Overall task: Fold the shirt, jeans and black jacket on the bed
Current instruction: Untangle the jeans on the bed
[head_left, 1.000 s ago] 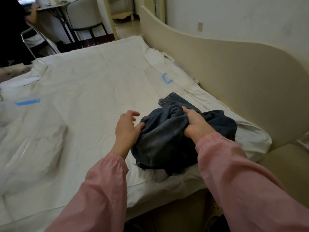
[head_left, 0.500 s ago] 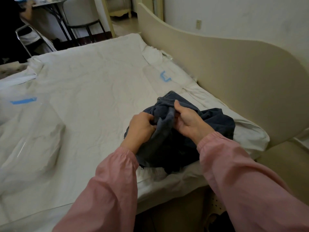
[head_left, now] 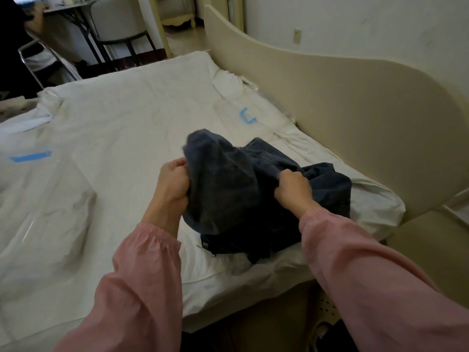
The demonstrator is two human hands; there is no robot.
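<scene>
Head view: jeans (head_left: 253,189), bunched and unfolded, heaped at the near right corner of the bed (head_left: 127,138), with a fold raised off the heap. Left hand (head_left: 172,184) and right hand (head_left: 291,191): each grip clenched on a fistful of denim, the 2 hands apart with cloth spanning between. Darker cloth (head_left: 228,243) shows under the heap; whether it is the jacket cannot be told. Risks, as judged: fistfuls taken mid-fabric, not at waistband or hems, may leave the legs twisted when spread. A pull toward the near edge could drag the heap off the bed. The curved board (head_left: 342,110) on the right crowds any flat lay.
</scene>
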